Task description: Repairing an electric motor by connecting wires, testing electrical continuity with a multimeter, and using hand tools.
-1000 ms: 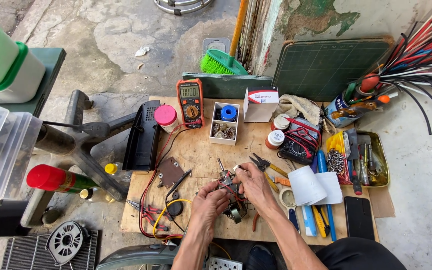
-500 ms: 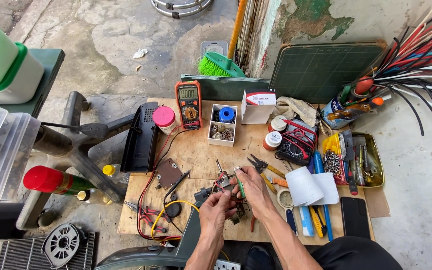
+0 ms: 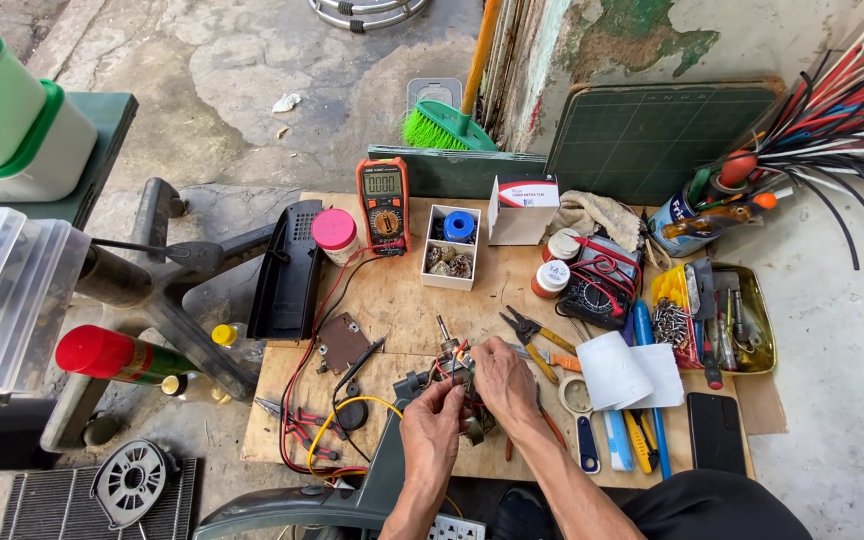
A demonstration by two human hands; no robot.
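Both hands grip a small motor at lower centre of the frame

Left hand (image 3: 430,425) and right hand (image 3: 504,380) close around the small motor (image 3: 454,372) above the wooden desk (image 3: 402,290); pliers (image 3: 527,330) just right; orange multimeter (image 3: 383,204) upper centre.

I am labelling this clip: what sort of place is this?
Probably an informal electrical repair spot on a concrete floor: an orange multimeter, pliers and a bundle of cables surround both hands working on a small motor.
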